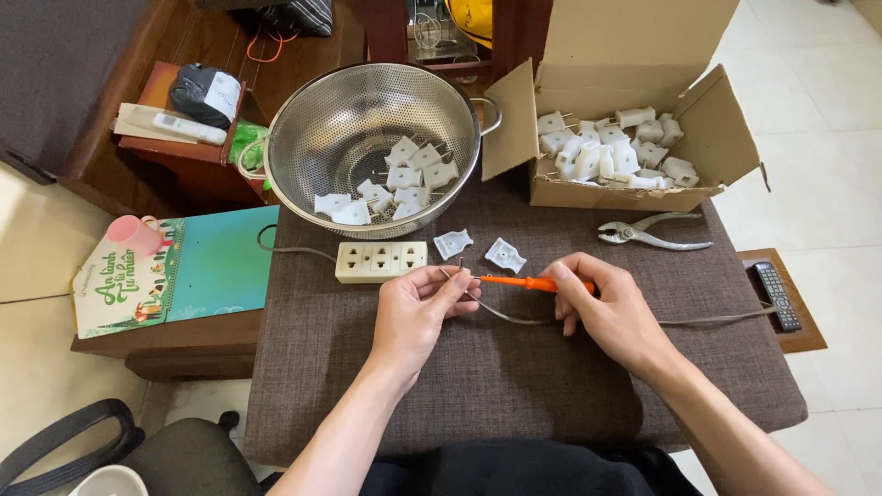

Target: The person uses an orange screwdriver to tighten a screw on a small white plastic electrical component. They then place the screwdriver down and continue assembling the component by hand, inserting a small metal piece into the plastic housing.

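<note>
The grey cable (514, 317) runs across the brown cloth (514, 377) in front of you, its bare wire end pinched up at the middle of the table. Your left hand (418, 312) comes in from the lower left, forearm angled up, wrist bent slightly inward, thumb and forefinger clamped together on the cable's end, other fingers curled under. Your right hand (611, 308) reaches in from the lower right, palm down, fingers closed around the orange handle of the screwdriver (524, 283); its shaft points left and the tip meets the wire end just beside your left fingertips. The cable trails off right under that hand, toward the remote (776, 294) on the table edge.

Just beyond your hands lie two white plug halves (478, 250), apart from each other. Left of them sits the cream power strip (380, 261), its own cord looping left. Pliers (648, 232) lie at the right, near the cardboard box (717, 138) holding white plugs. The steel colander (358, 129) behind the strip holds more white plug pieces. A teal booklet (202, 266) and pink cup (135, 233) sit far left, well apart.
</note>
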